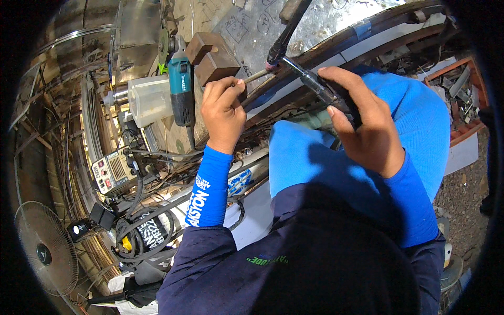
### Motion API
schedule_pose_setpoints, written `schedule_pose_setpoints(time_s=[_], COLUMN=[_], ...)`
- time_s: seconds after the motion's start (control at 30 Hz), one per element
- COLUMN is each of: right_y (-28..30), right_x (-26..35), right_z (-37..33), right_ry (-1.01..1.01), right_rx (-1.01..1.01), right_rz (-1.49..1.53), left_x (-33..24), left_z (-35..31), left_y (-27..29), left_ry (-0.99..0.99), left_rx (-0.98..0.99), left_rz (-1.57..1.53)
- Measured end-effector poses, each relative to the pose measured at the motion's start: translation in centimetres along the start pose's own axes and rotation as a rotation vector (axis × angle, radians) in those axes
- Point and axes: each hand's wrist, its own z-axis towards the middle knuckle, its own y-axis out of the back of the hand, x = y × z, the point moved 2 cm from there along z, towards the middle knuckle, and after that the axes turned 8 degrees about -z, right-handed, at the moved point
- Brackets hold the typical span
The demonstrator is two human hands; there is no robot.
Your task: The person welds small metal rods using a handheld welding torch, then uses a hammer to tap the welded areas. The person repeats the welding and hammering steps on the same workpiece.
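Note:
My right hand (370, 123) grips the handle of a black TIG welding torch (310, 81), with the thumb and index finger around it. The torch's pinkish nozzle (271, 66) is at the edge of the metal worktable. In a pinch, my left hand (223, 109) holds a thin rod (256, 75). It points right toward the nozzle; whether the two touch, I cannot tell. A brown notched block (212, 56) stands on the table just beyond my left hand. Left of that hand lies a teal and black angle grinder (181, 89).
The marked metal tabletop (252, 26) spreads ahead. A translucent plastic container (149, 100) sits beside the grinder. At left are a welding machine (113, 170), coiled cables (136, 236) and a fan (46, 248). An orange crate (475, 86) of metal scraps stands right.

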Motion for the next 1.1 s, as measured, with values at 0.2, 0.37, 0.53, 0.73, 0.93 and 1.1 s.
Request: schedule_pose_setpoints(time_s=[0.2,0.37,0.53,0.73,0.93,1.1], right_y=[-0.1,-0.2,-0.3,-0.2,-0.3,-0.2], right_x=[0.0,0.1,0.1,-0.1,0.0,-0.1], right_z=[0.0,0.0,-0.1,-0.1,-0.2,-0.2], right_ry=[0.033,0.035,0.002,0.067,-0.024,0.01], right_rx=[-0.009,-0.009,-0.001,0.018,0.013,-0.051], right_rz=[-0.004,-0.011,0.012,-0.076,-0.016,-0.016], left_x=[0.0,-0.1,0.0,0.8,0.3,0.1], left_z=[0.0,0.0,0.0,-0.4,-0.1,0.0], left_y=[0.0,0.0,0.0,-0.2,-0.2,0.1], left_ry=[-0.001,0.004,-0.008,-0.031,-0.032,-0.007], left_rx=[0.005,0.006,0.006,-0.02,-0.01,0.008], left_rz=[0.001,-0.001,0.01,-0.009,-0.016,-0.012])
